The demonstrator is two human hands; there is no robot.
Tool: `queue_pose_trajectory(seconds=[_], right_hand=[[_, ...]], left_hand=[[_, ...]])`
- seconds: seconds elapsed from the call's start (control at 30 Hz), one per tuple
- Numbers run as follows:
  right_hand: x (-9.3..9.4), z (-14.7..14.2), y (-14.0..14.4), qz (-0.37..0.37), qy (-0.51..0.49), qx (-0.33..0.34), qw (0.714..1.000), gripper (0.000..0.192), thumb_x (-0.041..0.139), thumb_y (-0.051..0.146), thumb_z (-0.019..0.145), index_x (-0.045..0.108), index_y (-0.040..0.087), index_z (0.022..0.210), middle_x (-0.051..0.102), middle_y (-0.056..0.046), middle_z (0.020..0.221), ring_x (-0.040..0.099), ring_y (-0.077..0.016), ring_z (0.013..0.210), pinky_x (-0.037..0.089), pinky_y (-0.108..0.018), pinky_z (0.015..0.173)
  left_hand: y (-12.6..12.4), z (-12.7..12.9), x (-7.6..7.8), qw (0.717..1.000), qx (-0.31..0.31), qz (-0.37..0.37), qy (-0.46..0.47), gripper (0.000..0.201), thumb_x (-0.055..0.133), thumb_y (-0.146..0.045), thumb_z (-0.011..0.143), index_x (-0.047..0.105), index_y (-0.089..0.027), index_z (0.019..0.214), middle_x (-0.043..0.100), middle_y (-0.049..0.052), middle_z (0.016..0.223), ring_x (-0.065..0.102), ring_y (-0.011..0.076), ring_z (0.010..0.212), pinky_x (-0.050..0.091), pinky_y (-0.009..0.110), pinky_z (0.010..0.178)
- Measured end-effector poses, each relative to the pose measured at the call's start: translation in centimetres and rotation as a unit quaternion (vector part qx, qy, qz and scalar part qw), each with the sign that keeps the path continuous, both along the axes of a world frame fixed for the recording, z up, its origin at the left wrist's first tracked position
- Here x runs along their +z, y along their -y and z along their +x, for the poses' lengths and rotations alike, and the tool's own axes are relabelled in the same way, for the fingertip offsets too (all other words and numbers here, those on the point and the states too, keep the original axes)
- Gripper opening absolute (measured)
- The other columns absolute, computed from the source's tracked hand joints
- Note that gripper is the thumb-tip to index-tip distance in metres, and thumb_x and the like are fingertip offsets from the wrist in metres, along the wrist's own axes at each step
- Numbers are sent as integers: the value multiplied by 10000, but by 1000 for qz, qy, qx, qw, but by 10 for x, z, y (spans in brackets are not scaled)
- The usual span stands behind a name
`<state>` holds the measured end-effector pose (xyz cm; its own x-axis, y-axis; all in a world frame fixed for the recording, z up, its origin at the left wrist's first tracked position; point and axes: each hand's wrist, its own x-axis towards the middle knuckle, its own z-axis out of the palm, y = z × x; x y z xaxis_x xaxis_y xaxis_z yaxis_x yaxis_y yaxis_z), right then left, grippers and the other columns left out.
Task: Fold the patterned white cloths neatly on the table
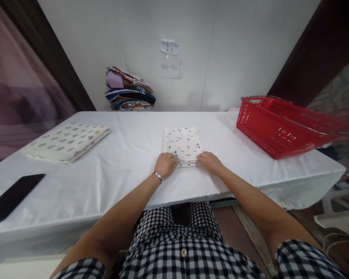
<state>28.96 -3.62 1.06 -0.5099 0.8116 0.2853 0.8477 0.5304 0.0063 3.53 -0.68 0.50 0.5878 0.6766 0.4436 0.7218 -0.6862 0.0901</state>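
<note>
A small folded white cloth [184, 142] with a scattered print lies on the middle of the table, its layers showing along the near edge. My left hand [165, 164], with a bracelet at the wrist, is closed on the near left corner. The near right corner is held by my right hand [211, 162], its thumb and fingertips on the edge. Parts of both corners are hidden under my fingers. Farther left, a larger folded cloth [68, 140] with grey-green shapes lies flat, apart from my hands.
A red basket [267, 128] with metal handles stands at the right. Against the back wall sits a stack of folded fabrics [130, 91]. A black flat object [14, 195], like a phone, lies at the left front of the white-covered table [122, 174]. Paper signs [170, 66] hang on the wall.
</note>
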Motion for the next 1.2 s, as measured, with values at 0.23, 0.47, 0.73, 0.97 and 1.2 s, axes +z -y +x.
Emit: queue_pose_trajectory(seconds=[0.23,0.47,0.73,0.97,1.2], right_hand=[[-12,-4,-2,58,-15,-38,998,204,440,164,875,630,163,950,626,-93,958,506,-200,885,345,-309,746],[-16,1,-2,47,-30,-1,998,192,454,187,877,642,184,916,635,-72,947,512,-186,885,348,-300,750],[-12,-4,-4,27,-25,-46,998,212,444,225,887,648,183,925,637,-77,953,524,-186,873,355,-291,729],[-7,-6,-2,24,-10,-45,999,205,455,231,884,654,186,908,637,-73,937,521,-186,866,343,-284,710],[-6,-8,-3,17,-4,-54,998,210,453,244,888,653,183,910,632,-66,906,514,-177,840,334,-277,698]], left_hand=[[-4,3,-2,999,14,34,-20,237,414,-191,867,629,-214,769,600,60,775,506,195,766,332,363,733],[1,3,-4,999,-2,24,-38,243,415,-145,843,625,-222,748,600,68,824,500,201,803,338,369,736],[0,6,-1,997,27,32,-64,241,421,-166,852,626,-210,733,587,69,766,503,208,771,345,359,678],[4,11,-5,999,-7,44,-20,295,410,-128,849,561,-212,1088,586,82,1078,506,218,960,374,366,790],[5,30,-3,994,-55,73,-59,200,421,-166,866,618,-198,878,561,55,1148,496,207,1004,367,361,843]])
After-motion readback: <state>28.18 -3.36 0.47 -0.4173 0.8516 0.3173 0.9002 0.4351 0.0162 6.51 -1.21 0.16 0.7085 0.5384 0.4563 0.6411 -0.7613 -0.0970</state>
